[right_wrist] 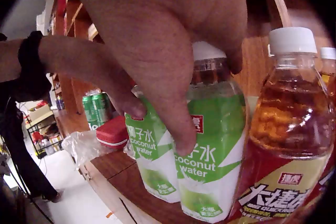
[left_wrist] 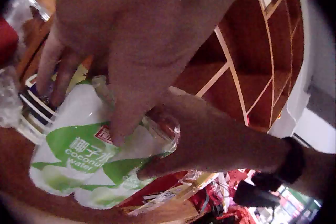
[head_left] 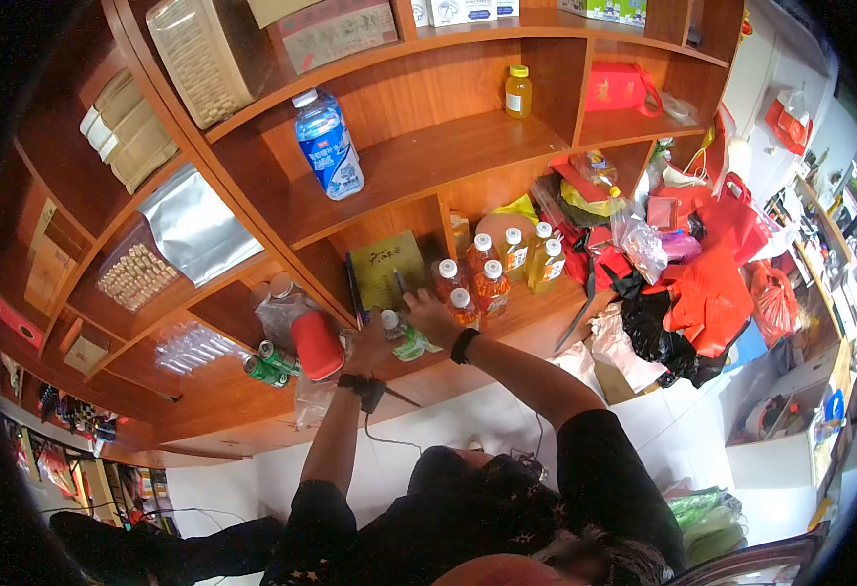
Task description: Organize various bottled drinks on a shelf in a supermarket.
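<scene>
Two bottles of coconut water with green and white labels stand side by side on the lower shelf. My left hand (head_left: pixel 368 342) holds the left coconut water bottle (right_wrist: pixel 149 155), its thumb against the label in the left wrist view. On the right coconut water bottle (right_wrist: pixel 218 134), my right hand (head_left: pixel 433 317) grips round the shoulder, thumb on the front and white cap showing beneath the palm. Close by on the right stands an amber drink bottle (right_wrist: pixel 291 108) with a white cap and red label.
More amber and yellow bottles (head_left: pixel 492 283) stand to the right. Behind my hands leans an olive-green book (head_left: pixel 385 264). A red case (head_left: pixel 318 344) and green cans (head_left: pixel 270 363) lie left. Bags (head_left: pixel 707 303) crowd the right end. A large blue-labelled bottle (head_left: pixel 329 146) stands above.
</scene>
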`<state>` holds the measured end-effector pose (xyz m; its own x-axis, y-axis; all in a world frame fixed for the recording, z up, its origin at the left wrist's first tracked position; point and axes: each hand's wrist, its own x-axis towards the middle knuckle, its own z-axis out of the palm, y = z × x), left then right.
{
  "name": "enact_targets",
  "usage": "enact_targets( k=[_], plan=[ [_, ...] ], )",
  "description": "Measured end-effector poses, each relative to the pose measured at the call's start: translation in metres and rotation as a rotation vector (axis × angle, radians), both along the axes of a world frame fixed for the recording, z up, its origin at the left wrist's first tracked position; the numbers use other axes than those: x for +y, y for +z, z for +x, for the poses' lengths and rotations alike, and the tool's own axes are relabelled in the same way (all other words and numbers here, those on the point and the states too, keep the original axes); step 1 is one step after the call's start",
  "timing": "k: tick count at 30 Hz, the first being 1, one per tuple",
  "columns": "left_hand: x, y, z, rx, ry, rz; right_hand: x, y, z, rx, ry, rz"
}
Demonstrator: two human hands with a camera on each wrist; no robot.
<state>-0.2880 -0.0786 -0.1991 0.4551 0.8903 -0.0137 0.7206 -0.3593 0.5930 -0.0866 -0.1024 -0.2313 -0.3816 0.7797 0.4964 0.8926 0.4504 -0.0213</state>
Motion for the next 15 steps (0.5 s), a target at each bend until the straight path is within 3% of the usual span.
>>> enact_targets(
  k=[2, 5, 8, 11, 14, 15],
  plan=[
    [0.007, -0.018, 0.001, -0.043, 0.01, -0.003, 0.001, -0.001, 0.0, -0.03, -0.016, 0.037],
    [-0.002, -0.008, 0.007, 0.034, 0.11, 0.003, 0.004, -0.01, -0.001, -0.068, -0.067, 0.036],
    [0.007, -0.023, 0.003, 0.016, 0.068, 0.039, -0.004, 0.001, 0.0, 0.018, -0.032, 0.094],
    [0.002, -0.019, 0.006, 0.2, 0.128, 0.011, -0.006, 0.003, 0.001, -0.016, -0.016, 0.002],
    [-0.012, 0.002, 0.013, 0.153, 0.039, 0.209, -0.008, 0.01, 0.001, -0.133, -0.029, -0.031],
    [-0.023, 0.011, 0.013, 0.141, 0.019, 0.257, 0.003, -0.011, 0.001, -0.132, -0.053, 0.026]
  ],
)
